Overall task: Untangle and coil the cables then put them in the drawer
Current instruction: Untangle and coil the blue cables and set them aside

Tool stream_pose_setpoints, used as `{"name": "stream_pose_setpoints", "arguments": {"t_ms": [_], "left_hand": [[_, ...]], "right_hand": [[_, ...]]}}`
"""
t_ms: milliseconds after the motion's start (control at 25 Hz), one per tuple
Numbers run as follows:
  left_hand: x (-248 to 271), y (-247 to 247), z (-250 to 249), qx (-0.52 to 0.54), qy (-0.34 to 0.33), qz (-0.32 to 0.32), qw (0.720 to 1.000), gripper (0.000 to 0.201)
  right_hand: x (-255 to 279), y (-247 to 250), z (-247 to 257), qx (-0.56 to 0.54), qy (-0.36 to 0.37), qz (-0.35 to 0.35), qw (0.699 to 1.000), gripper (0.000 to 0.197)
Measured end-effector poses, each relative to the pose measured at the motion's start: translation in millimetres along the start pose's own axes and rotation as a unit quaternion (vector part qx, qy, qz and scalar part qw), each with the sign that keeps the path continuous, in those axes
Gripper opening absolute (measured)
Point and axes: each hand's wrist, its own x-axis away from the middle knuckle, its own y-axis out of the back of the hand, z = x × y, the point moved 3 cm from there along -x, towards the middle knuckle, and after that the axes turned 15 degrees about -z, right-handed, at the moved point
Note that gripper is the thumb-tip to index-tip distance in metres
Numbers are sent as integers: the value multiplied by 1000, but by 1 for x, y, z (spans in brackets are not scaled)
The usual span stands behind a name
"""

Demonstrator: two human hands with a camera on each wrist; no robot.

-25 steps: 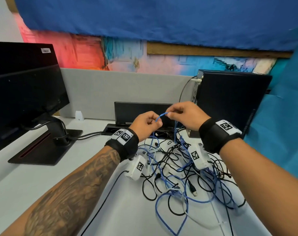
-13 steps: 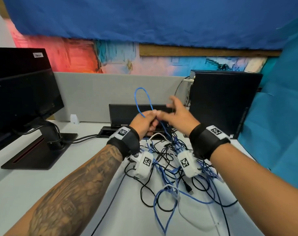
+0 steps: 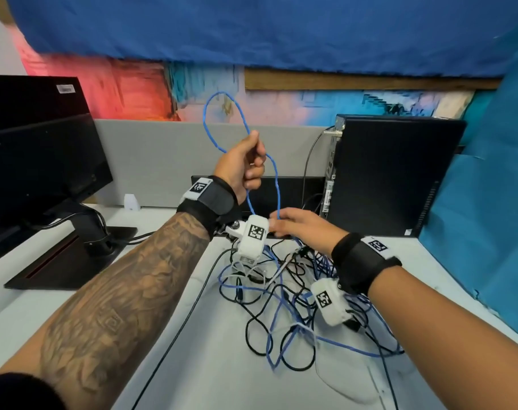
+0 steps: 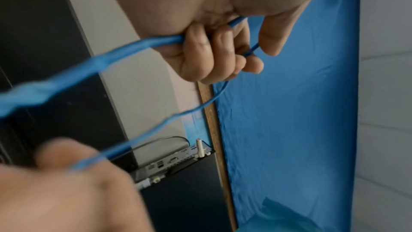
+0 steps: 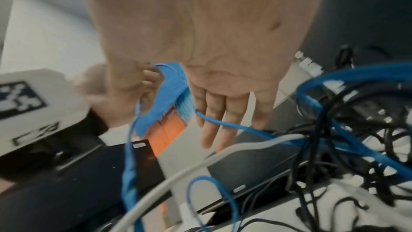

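A blue cable [image 3: 205, 119] rises from a tangle of blue, black and white cables [image 3: 281, 306] on the white desk [image 3: 222, 365]. My left hand [image 3: 245, 167] is raised above the desk and grips this cable in a fist, with a tall loop standing above it. The left wrist view shows the fingers [image 4: 211, 54] curled round the blue cable [image 4: 111, 57]. My right hand [image 3: 293, 224] is lower, just above the tangle, pinching the hanging strand between thumb and forefinger. In the right wrist view its other fingers [image 5: 223, 112] lie straight beside the blue cable [image 5: 169, 85]. No drawer is in view.
A black monitor [image 3: 38, 161] on its stand fills the left of the desk. A black computer tower [image 3: 393, 173] stands at the back right, with a low black box [image 3: 293, 190] beside it. A grey partition [image 3: 151, 161] runs behind, and blue cloth [image 3: 482, 202] hangs at the right.
My left hand has risen with the blue cable and the loop above it has grown. My right hand has dropped from beside the left hand to just above the tangle.
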Motion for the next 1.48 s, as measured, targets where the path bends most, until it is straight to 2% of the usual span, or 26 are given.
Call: {"name": "stream_pose_setpoints", "arguments": {"t_ms": [40,160,200,280,360,400,440,480,560,640,680,760,800,880,960,1040,1080,1160,1280,1360,1400,1480], "left_hand": [[0,-5,-2,24,6,-3,1000,38],[0,-10,-11,75,-1,-21,997,37],[0,-9,-12,76,-13,-30,997,32],[1,-1,-10,31,-61,-71,995,20],[6,6,11,-63,-55,-91,992,65],[9,8,29,-97,-31,-68,992,86],[15,7,49,-125,-7,-22,992,94],[22,5,70,-159,13,33,987,89],[33,3,104,-246,18,112,963,55],[40,5,118,-308,-13,116,944,22],[40,8,120,-319,-35,106,941,18],[38,13,114,-310,-86,87,943,24],[34,16,111,-290,-104,74,948,27],[27,17,102,-239,-115,38,963,30],[21,16,86,-192,-105,-31,975,32],[17,15,74,-123,-68,-86,986,33],[16,15,71,-70,-36,-93,993,33],[15,17,69,15,21,-75,997,35],[12,23,71,5,24,-66,997,40],[11,28,67,-31,7,-78,996,37],[12,28,65,-18,10,-77,997,36],[14,28,60,56,23,-76,995,34]], "right_hand": [[-1,-5,7,9,12,28,999,46],[-6,-13,17,166,85,68,980,33],[-7,-9,19,159,79,67,982,27],[-12,1,25,53,41,50,997,28],[-16,12,34,-75,15,-12,997,33],[-19,15,40,-133,6,-36,990,34],[-20,17,46,-184,-3,-51,982,34],[-21,18,52,-220,-8,-62,974,34],[-18,20,68,-252,-3,-69,965,33],[-17,25,81,-255,17,-74,964,33],[-19,30,87,-264,26,-78,961,33],[-19,39,95,-264,51,-91,959,32],[-18,42,97,-235,72,-102,964,31],[-17,42,91,-105,105,-119,982,31],[-19,31,70,6,110,-81,991,41],[-19,19,48,43,97,-58,993,64],[-19,16,40,49,99,-64,992,75],[-19,12,31,58,117,-71,989,80],[-14,7,23,154,129,-66,977,69],[-13,6,15,248,119,-44,961,47],[-13,7,14,276,115,-33,953,37],[-15,10,13,312,114,-15,943,29]]}}
